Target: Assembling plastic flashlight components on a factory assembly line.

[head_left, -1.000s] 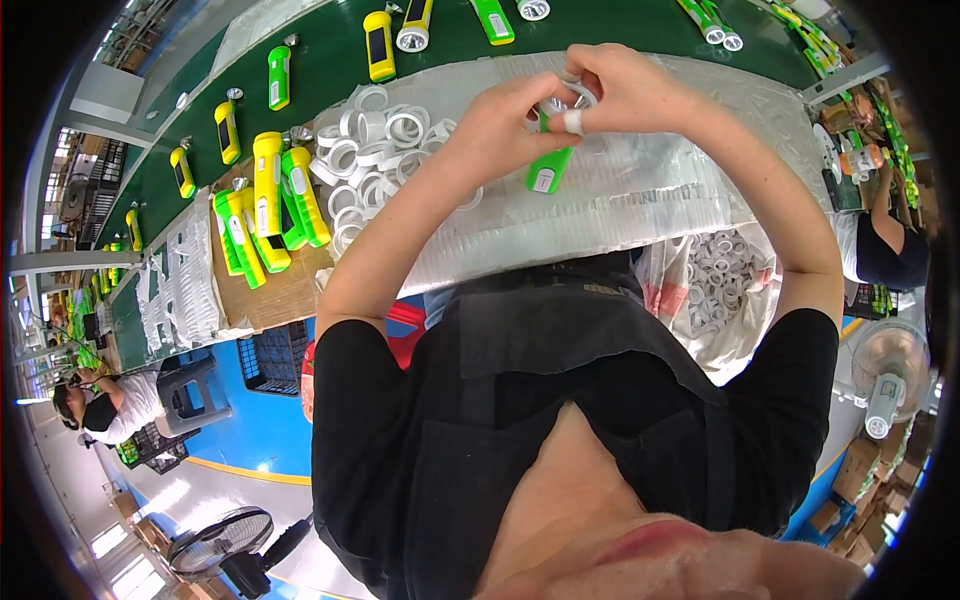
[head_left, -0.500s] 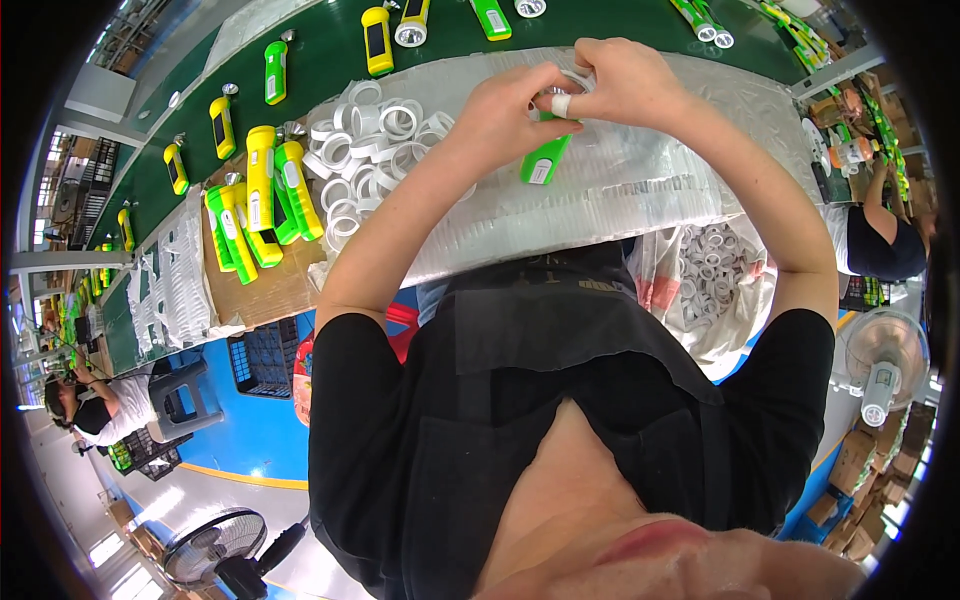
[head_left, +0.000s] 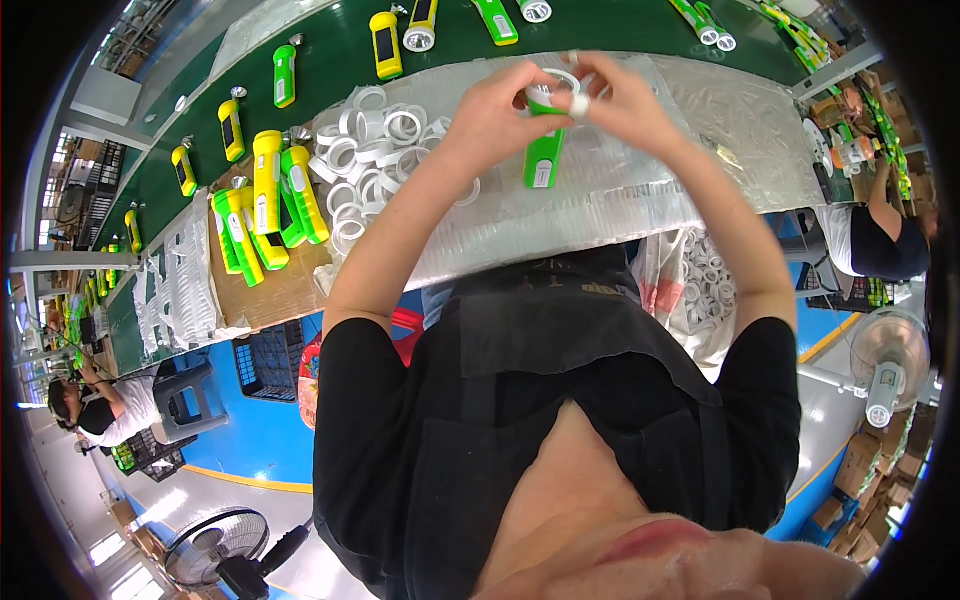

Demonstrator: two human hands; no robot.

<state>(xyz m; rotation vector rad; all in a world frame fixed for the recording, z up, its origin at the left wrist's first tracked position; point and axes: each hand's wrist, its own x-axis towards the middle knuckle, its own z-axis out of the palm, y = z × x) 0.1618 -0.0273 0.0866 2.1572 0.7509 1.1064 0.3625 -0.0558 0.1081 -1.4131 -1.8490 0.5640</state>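
In front of me a green flashlight (head_left: 543,165) stands tilted over the plastic-covered work surface, its head end up between my hands. A white ring (head_left: 562,82) sits round or just over that end; how far it is seated I cannot tell. My left hand (head_left: 500,118) is closed round the flashlight's upper part, thumb across its front. On the other side, my right hand (head_left: 628,108) has its thumb, with a white wrap on it, and its fingers at the ring's edge; the fingertips are blurred. A pile of white rings (head_left: 375,150) lies left of my left hand.
Several yellow and green flashlights (head_left: 265,190) lie on cardboard at the left. More flashlights (head_left: 386,45) stand along the green belt (head_left: 330,50) beyond. A sack (head_left: 665,285) of white rings hangs by the table's near edge. Co-workers sit at both sides, with fans (head_left: 885,365) nearby.
My right hand has shifted and its fingers have lifted a little, showing more of the white ring. My left hand keeps hold of the flashlight. The whole view has moved slightly.
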